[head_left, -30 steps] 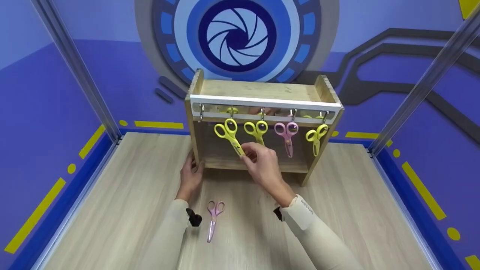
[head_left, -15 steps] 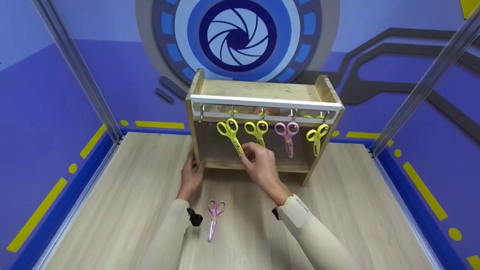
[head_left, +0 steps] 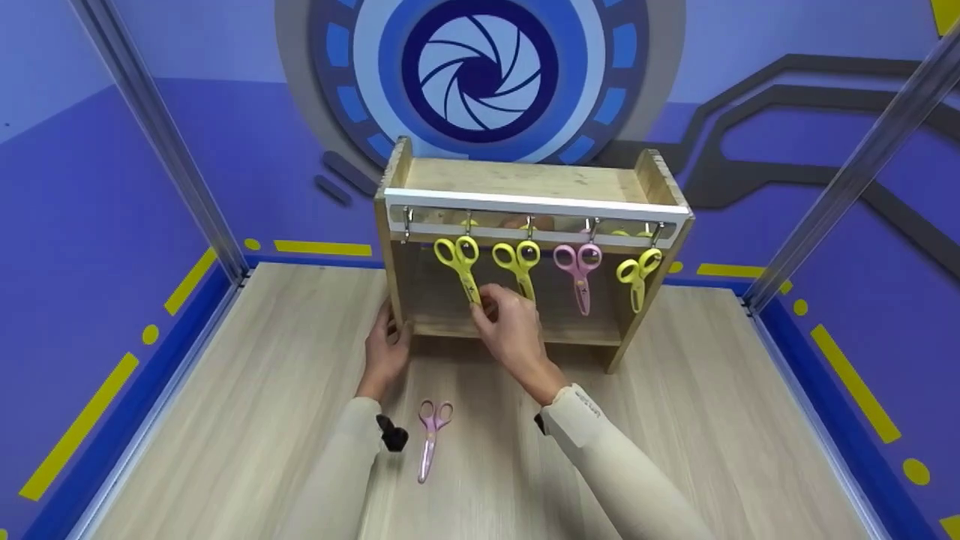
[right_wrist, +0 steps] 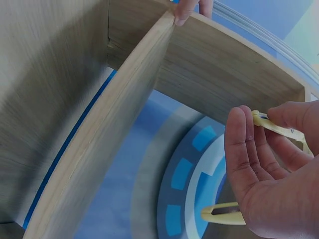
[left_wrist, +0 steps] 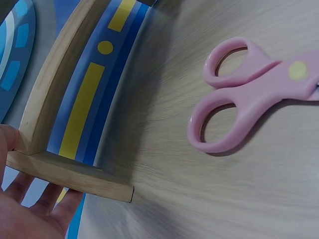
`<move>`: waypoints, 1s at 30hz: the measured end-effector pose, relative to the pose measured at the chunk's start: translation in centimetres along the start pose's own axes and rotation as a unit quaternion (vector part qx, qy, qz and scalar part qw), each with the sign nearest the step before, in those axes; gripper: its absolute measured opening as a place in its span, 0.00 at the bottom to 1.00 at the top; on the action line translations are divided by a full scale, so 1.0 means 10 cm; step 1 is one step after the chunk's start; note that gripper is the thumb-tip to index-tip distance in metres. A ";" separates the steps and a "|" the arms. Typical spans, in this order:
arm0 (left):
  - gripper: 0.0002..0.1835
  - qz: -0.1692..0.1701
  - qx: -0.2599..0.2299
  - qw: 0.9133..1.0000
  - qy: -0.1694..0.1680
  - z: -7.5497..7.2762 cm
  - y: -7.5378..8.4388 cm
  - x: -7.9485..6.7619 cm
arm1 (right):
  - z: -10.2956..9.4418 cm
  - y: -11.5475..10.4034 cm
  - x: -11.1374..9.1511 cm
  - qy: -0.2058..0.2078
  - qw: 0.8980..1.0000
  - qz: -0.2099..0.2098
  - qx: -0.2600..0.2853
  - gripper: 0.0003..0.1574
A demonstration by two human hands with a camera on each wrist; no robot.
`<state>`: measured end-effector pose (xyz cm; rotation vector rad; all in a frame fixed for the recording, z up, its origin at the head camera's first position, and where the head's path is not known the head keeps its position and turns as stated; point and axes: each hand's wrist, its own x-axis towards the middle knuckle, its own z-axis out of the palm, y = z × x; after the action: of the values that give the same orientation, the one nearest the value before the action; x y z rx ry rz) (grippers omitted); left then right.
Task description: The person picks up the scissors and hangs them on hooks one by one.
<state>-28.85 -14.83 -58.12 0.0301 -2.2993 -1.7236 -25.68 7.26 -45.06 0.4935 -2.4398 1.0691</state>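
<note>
In the head view, my right hand (head_left: 511, 330) pinches the blade end of the leftmost yellow scissors (head_left: 461, 264), whose handle loop is at a hook on the white rail (head_left: 480, 201). The thumb and fingertips meet on the blade tip, as the right wrist view also shows. My left hand (head_left: 386, 352) grips the lower left side of the wooden shelf (head_left: 517, 178), thumb at the bottom board's front and fingers around the outer side. Pink scissors (head_left: 430, 442) lie on the table near my left wrist, their handles (left_wrist: 224, 99) large in the left wrist view.
Farther right on the rail hang yellow scissors (head_left: 516, 262), pink scissors (head_left: 579, 274) and smaller yellow scissors (head_left: 637, 276). The leftmost hook (head_left: 407, 225) is bare. Blue printed walls (head_left: 187, 150) with metal posts enclose the wood-grain table (head_left: 247, 405).
My right hand has moved slightly left with the blade tip, so the yellow scissors hang a little more upright. The left hand stays on the shelf.
</note>
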 end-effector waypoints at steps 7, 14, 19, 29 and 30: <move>0.34 -0.010 -0.006 1.000 0.004 0.01 -0.01 -0.01 | 0.06 -0.01 0.04 -0.007 1.000 0.010 0.002 0.06; 0.34 0.001 -0.004 1.000 0.006 0.00 0.01 -0.01 | 0.07 -0.01 0.05 -0.005 1.000 0.016 -0.005 0.06; 0.34 0.003 -0.004 1.000 0.004 0.00 0.01 -0.02 | 0.06 -0.01 0.04 -0.009 1.000 0.017 -0.010 0.07; 0.34 0.010 -0.006 1.000 0.002 0.01 -0.02 0.00 | 0.01 0.01 0.00 0.004 0.999 0.006 -0.043 0.11; 0.34 0.014 -0.006 1.000 0.003 0.00 -0.02 0.01 | 0.01 0.01 -0.01 0.006 0.999 0.005 -0.047 0.12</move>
<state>-28.94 -14.86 -58.29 0.0009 -2.2740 -1.7227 -25.71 7.29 -45.19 0.4428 -2.4719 0.9535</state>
